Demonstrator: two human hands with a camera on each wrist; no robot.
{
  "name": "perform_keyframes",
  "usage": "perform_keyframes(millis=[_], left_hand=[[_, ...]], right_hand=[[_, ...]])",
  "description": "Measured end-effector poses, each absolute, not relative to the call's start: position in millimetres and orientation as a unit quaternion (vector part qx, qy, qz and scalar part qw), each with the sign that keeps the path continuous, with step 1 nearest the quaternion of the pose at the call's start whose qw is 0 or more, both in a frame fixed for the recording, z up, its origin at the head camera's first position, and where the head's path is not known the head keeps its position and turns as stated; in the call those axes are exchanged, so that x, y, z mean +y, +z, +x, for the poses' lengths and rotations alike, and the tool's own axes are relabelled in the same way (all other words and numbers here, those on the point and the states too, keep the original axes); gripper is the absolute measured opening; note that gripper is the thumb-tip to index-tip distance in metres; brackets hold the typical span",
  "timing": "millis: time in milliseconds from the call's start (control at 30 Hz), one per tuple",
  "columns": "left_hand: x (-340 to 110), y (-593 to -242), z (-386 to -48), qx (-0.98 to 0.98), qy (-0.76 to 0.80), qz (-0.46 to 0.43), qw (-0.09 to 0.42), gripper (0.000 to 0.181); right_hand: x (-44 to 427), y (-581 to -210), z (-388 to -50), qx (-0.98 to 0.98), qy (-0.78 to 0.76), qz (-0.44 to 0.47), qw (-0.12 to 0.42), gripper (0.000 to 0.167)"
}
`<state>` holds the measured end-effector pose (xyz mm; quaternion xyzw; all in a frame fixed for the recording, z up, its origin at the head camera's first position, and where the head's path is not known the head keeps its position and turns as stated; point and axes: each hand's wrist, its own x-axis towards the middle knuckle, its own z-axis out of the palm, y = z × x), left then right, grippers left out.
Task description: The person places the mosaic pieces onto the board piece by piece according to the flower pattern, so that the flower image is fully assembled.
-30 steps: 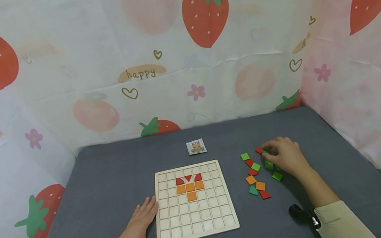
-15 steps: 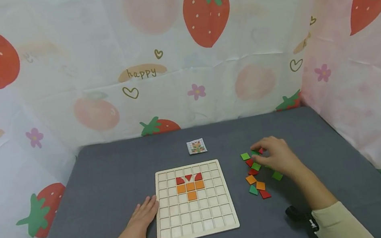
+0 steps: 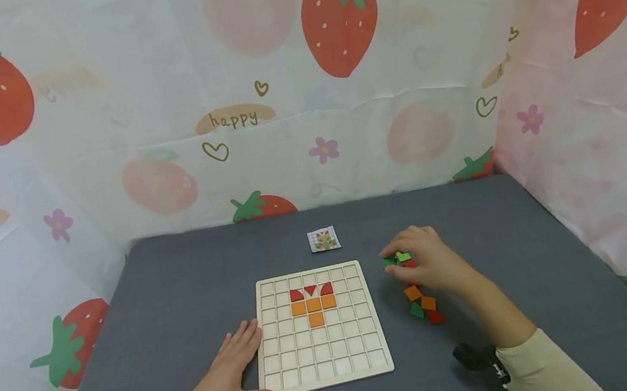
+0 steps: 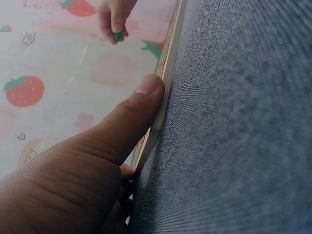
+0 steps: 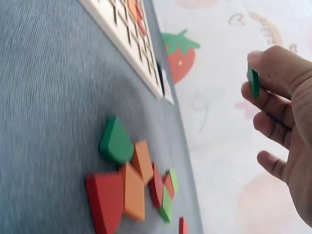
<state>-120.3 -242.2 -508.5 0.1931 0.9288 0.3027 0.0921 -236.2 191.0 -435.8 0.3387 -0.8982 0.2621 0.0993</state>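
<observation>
A pale wooden grid board (image 3: 324, 356) lies on the grey tabletop in the head view. Several red and orange tiles (image 3: 313, 304) fill cells near its top middle. My left hand (image 3: 219, 382) rests along the board's left edge, fingers extended and thumb at the lower-left corner; in the left wrist view the thumb (image 4: 129, 114) touches the rim. My right hand (image 3: 431, 262) is raised over the loose tiles, right of the board. Between thumb and index finger it pinches a dark green tile (image 5: 253, 82), whose full outline is hidden.
Loose tiles lie right of the board, among them an orange tile (image 3: 413, 294), a green tile (image 5: 117, 141) and a red tile (image 5: 105, 200). A small picture card (image 3: 324, 239) lies behind the board. Strawberry-print cloth (image 3: 272, 161) hangs around the table.
My right hand has moved left from the right side of the loose tiles toward the board, carrying the dark green tile. My left hand stays at the board's edge.
</observation>
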Motion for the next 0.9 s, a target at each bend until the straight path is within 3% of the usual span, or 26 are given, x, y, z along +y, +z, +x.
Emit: perform_keyframes(millis=[500,900], left_hand=[[-241,-506,-121,0.929,0.305,0.184,0.103,0.128],[-242,-506,-120,0.926,0.311,0.187,0.103,0.127]], right_hand=[[134,-433,-231,-0.875,0.255,0.406,0.071,0.020],[106,-453,-225,-0.877,0.241,0.414,0.036,0.022]])
